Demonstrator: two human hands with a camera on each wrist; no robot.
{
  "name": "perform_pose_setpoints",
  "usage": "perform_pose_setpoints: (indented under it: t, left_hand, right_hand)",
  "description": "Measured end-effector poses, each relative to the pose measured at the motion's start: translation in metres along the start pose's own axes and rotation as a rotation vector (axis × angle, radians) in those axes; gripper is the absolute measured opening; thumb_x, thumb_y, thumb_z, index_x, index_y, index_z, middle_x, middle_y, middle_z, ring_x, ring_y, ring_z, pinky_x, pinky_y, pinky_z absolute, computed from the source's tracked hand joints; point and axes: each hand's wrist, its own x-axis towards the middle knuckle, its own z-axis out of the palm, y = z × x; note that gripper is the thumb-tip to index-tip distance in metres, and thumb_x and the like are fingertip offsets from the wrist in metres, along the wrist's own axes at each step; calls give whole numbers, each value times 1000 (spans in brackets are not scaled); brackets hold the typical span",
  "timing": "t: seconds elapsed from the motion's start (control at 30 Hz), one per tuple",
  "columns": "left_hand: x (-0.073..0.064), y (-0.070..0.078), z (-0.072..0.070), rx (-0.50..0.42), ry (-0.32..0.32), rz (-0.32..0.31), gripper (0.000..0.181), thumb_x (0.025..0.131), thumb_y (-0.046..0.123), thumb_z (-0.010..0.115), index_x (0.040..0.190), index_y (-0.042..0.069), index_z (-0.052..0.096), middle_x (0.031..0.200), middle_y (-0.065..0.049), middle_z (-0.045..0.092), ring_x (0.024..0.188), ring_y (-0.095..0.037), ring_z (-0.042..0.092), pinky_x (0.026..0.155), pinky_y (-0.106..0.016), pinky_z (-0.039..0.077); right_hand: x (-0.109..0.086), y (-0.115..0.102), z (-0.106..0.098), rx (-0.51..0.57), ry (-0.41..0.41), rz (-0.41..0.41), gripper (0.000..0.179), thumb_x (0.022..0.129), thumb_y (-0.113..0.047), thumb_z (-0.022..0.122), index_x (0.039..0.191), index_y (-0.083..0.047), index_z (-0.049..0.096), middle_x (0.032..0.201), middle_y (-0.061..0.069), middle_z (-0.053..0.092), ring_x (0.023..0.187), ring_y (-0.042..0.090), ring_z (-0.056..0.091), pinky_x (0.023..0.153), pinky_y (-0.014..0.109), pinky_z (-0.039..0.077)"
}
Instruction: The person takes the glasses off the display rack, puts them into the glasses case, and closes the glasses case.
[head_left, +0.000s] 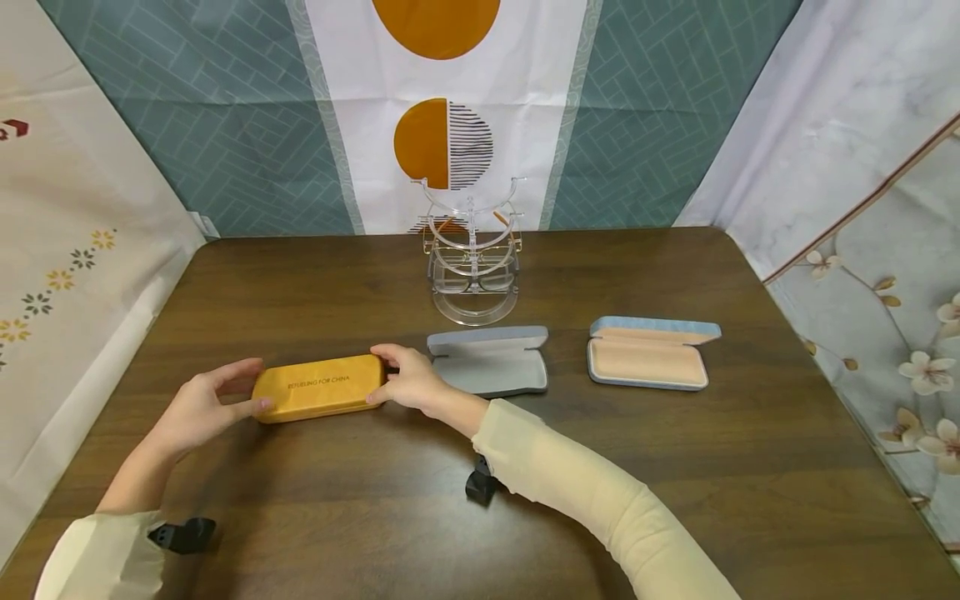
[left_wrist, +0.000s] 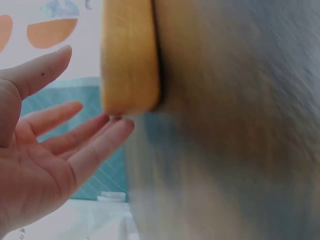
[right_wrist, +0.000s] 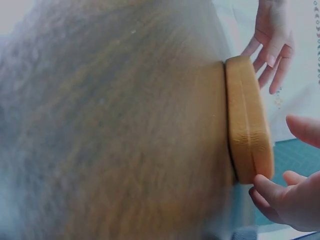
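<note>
A closed yellow glasses case with dark lettering on its lid lies on the wooden table. At its left end is my left hand, thumb spread from the fingers. In the left wrist view, the fingertips are right at the end of the case and the thumb stands apart from it. My right hand is at the opposite end, fingers and thumb at the corners. The right wrist view shows a fingertip against that end, while the thumb is away from the case.
Just right of my right hand, a grey glasses case lies with its lid up. Farther right is a blue glasses case, lid up, lined in peach. Behind them stands a clear display rack with glasses on it. Patterned cloths hang around the table.
</note>
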Motion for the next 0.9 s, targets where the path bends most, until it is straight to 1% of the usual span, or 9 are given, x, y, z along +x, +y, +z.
perform_pose_setpoints:
  t: [0.1, 0.17, 0.33, 0.4, 0.57, 0.63, 0.67, 0.8, 0.9]
  left_hand:
    - [0, 7, 0, 11, 82, 45, 64, 80, 21, 71, 130, -8, 42, 115, -28, 54, 98, -40, 56, 65, -9, 40]
    - [0, 13, 1, 18, 136, 67, 61, 81, 18, 70, 130, -6, 43, 111, -26, 57, 95, -33, 59, 63, -8, 40]
    - [1, 28, 6, -14, 218, 86, 52, 82, 14, 69, 127, -3, 48, 106, -22, 61, 86, 7, 54, 62, -8, 40]
    - [1, 35, 9, -45, 239, 95, 47, 82, 12, 68, 125, -2, 51, 103, -19, 63, 83, 15, 50, 64, -9, 40]
    - [5, 50, 15, -154, 258, 124, 39, 84, 8, 65, 121, 0, 54, 93, 9, 64, 82, 12, 53, 68, -10, 43]
    - [7, 55, 18, -192, 257, 134, 38, 85, 6, 64, 120, 0, 54, 91, 15, 62, 82, 9, 55, 66, -11, 46]
    - [8, 57, 19, -202, 261, 140, 37, 85, 6, 63, 120, 0, 54, 91, 14, 62, 82, 8, 56, 65, -11, 46]
    - [12, 64, 25, -235, 268, 164, 33, 85, 4, 63, 116, -1, 55, 92, -9, 66, 80, 5, 58, 64, -14, 49]
    - [15, 69, 29, -264, 269, 180, 30, 84, 3, 63, 113, -2, 56, 91, -18, 64, 79, 2, 59, 64, -14, 49]
  right_hand:
    - [-3, -3, -4, -7, -13, -28, 69, 68, 4, 76, 131, -3, 47, 132, 7, 47, 119, 21, 45, 92, 23, 41]
    - [-5, -5, -7, -11, -16, -52, 68, 69, 3, 76, 131, -2, 46, 132, 8, 48, 119, 20, 45, 92, 22, 41]
    - [-11, -10, -14, 4, -28, -105, 64, 72, 1, 75, 129, 0, 47, 129, 13, 50, 114, 22, 49, 90, 21, 42]
    - [-14, -12, -16, 16, -28, -124, 61, 72, 1, 74, 127, 1, 49, 126, 14, 52, 110, 22, 52, 88, 21, 43]
    - [-22, -17, -23, 26, -18, -134, 52, 74, -2, 73, 122, -2, 53, 118, 13, 57, 102, 22, 56, 80, 22, 46]
    - [-26, -18, -26, 30, -17, -132, 51, 75, -4, 73, 122, -4, 54, 117, 13, 57, 101, 22, 56, 78, 23, 47]
    - [-28, -19, -28, 40, -18, -132, 50, 75, -4, 73, 122, -4, 54, 117, 12, 57, 101, 23, 56, 77, 23, 47]
    - [-42, -29, -38, 73, -22, -145, 49, 77, -1, 70, 122, -1, 53, 115, 14, 57, 102, 28, 56, 74, 22, 47]
    - [-46, -28, -43, 81, -26, -157, 48, 78, 0, 69, 123, 0, 52, 113, 15, 58, 98, 27, 57, 72, 22, 47]
